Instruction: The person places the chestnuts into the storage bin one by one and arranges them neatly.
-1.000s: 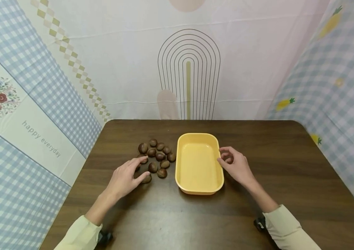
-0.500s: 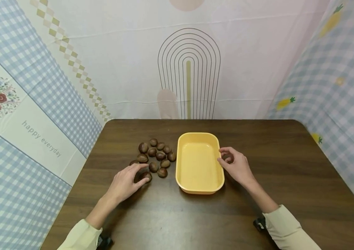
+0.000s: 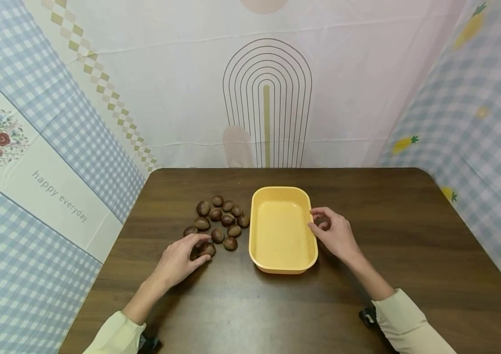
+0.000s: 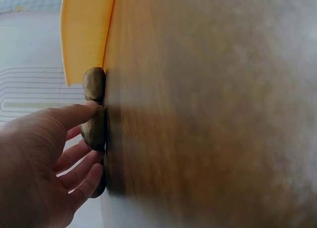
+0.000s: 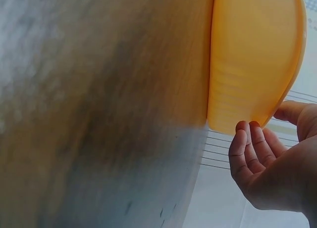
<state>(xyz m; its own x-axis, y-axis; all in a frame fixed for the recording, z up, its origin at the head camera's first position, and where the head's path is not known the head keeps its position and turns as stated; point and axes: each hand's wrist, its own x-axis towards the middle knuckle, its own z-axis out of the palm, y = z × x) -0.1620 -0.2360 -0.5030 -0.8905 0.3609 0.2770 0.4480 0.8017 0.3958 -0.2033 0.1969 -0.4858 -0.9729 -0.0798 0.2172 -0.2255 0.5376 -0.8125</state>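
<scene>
Brown chestnuts [image 3: 227,220] lie in a loose group on the dark wooden table, left of a yellow rectangular tub [image 3: 282,268]. My left hand [image 3: 178,260] is at the near-left edge of the group, its thumb and forefinger around one chestnut [image 3: 206,249]. In the left wrist view the thumb rests on that chestnut [image 4: 94,131], which still sits on the table. At the tub's right side, my right hand [image 3: 335,237] has its fingers loosely bent, the tips touching the outer wall and rim. Nothing shows inside the tub.
The dark wooden table [image 3: 392,221] spreads out on both sides of the tub and in front of it. Patterned cloths hang behind and beside the table. Another chestnut [image 3: 190,231] lies just behind my left fingers.
My left hand has lowered from over the chestnuts toward the near one, and its fingers have come around it. My right hand and the tub have stayed in place.
</scene>
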